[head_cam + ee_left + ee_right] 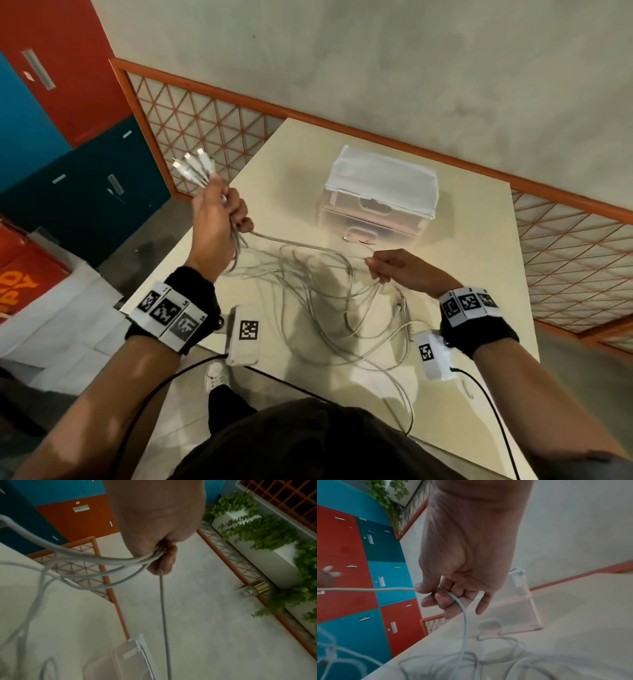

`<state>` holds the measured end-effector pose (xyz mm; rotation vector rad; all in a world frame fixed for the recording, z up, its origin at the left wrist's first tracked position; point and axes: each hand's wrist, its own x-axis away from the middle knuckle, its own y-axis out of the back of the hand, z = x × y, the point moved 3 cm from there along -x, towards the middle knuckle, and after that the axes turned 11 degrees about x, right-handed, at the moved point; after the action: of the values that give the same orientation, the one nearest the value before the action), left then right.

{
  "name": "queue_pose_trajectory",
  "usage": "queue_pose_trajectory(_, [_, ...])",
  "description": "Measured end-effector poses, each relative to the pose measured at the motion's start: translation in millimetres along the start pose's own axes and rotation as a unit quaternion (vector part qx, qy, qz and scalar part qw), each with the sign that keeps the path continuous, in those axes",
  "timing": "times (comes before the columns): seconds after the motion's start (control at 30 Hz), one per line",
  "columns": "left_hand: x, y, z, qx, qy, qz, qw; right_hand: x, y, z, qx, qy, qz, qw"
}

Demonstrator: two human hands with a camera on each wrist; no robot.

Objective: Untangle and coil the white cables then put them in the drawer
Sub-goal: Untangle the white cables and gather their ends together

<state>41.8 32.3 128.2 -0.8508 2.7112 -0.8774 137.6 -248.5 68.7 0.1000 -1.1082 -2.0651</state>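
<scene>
Left hand (pixel 219 209) fisted round thin white cables (pixel 308 274) — right hand (pixel 394 267) pinching one taut strand.

cables (pixel 329 291) on table (pixel 479 274), drawer unit (pixel 380 195) behind them

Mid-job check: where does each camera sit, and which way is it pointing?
Head: worn high, looks down at table, drawer unit; both forearms show.
Left wrist: looks along left hand gripping white cables.
Right wrist: looks along right hand pinching one cable.
All three share cables and drawer unit.
</scene>
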Motion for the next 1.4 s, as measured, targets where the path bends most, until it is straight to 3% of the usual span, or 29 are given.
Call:
queue_pose_trajectory(0.07, [-2,4,-3,-0.025,-0.002,-0.002,1.0,1,9,-5,-0.001,-0.009,-0.015,1.0])
queue_pose_trajectory(0.13, [1,4,0,-0.094,-0.007,0.048,0.994,2,19,4,0.007,0.007,-0.05,0.999])
queue_pose_trajectory(0.27, [18,-12,25,-0.273,0.019,0.172,0.946,3,35,52,0.039,0.07,-0.108,0.991])
queue_pose_trajectory(0.37, [32,-30,39,-0.273,0.052,0.205,0.938,-1,39,89,0.08,0.117,-0.125,0.982])
queue_pose_trajectory(0.5, [36,-36,37,-0.261,0.078,0.244,0.931,-5,42,96,0.092,0.112,-0.155,0.977])
queue_pose_trajectory(0.63, [26,-31,25,-0.308,0.039,0.214,0.926,1,30,79,0.047,0.097,-0.11,0.988])
queue_pose_trajectory(0.9, [-2,6,-11,-0.304,-0.081,0.057,0.947,28,14,-3,-0.091,-0.012,-0.045,0.995])
queue_pose_trajectory(0.97, [-3,10,-10,-0.349,-0.088,0.05,0.932,34,21,-15,-0.126,-0.031,-0.074,0.989])
queue_pose_trajectory(1.03, [-5,14,0,-0.431,-0.051,0.054,0.899,36,32,-17,-0.103,-0.041,-0.104,0.988])
queue_pose_trajectory(1.1, [-7,18,14,-0.518,0.009,0.078,0.851,33,43,-12,-0.023,-0.035,-0.124,0.991])
queue_pose_trajectory(1.17, [-4,16,25,-0.564,0.021,0.094,0.82,30,52,1,0.082,-0.027,-0.149,0.985])
queue_pose_trajectory(1.3, [8,-7,34,-0.503,-0.042,0.131,0.853,20,50,38,0.171,0.006,-0.153,0.973])
queue_pose_trajectory(1.4, [23,-35,44,-0.397,-0.026,0.235,0.887,16,40,70,0.16,0.059,-0.109,0.979])
